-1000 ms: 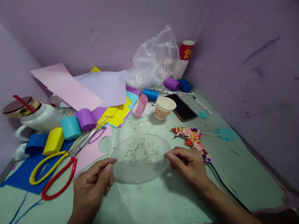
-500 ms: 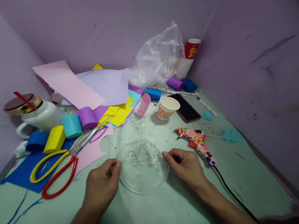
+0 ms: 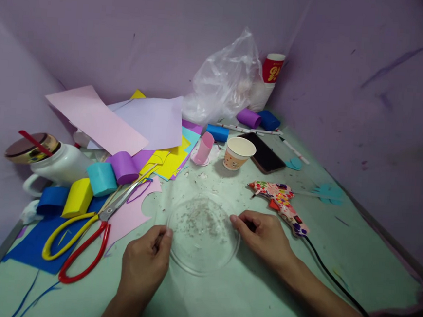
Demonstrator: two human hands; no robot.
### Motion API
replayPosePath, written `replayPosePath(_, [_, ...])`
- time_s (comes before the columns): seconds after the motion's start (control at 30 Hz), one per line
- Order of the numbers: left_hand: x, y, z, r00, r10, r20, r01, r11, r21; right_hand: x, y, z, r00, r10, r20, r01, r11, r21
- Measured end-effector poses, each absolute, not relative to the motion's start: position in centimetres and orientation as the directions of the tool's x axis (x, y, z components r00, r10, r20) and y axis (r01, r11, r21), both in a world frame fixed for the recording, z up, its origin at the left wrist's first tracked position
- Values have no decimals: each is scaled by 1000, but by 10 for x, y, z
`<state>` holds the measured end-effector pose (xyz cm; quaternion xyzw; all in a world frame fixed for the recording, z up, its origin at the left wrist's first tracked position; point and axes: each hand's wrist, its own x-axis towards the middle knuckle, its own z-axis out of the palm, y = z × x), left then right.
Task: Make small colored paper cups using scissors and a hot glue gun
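A clear round plastic dish (image 3: 202,233) speckled with dried glue bits lies flat on the pale green table (image 3: 245,293). My left hand (image 3: 143,265) pinches its left rim with curled fingers. My right hand (image 3: 264,236) grips the right rim, thumb and fingers closed on the edge. A flower-patterned glue gun (image 3: 280,203) lies just beyond my right hand, its black cord (image 3: 334,275) running past my right forearm.
Yellow-and-red scissors (image 3: 80,238) lie left of the dish beside rolled paper tubes (image 3: 100,179) and coloured sheets (image 3: 126,122). A white jug (image 3: 53,163) stands at far left. A paper cup (image 3: 237,153), a pink cup (image 3: 202,148), a phone (image 3: 265,153) and a plastic bag (image 3: 225,81) sit behind.
The dish was held tilted above the table a second ago; it now lies flat, still gripped at both rims. Since half a second ago almost nothing has moved.
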<state>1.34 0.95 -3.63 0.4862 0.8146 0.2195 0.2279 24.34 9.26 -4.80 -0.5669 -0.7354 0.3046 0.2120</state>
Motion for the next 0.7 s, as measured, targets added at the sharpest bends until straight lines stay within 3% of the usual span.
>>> replayPosePath(0.7, [18,9,-32,-432,889,-152,666,429,611,243,93,-46,-259,964,-59,677,138,-722])
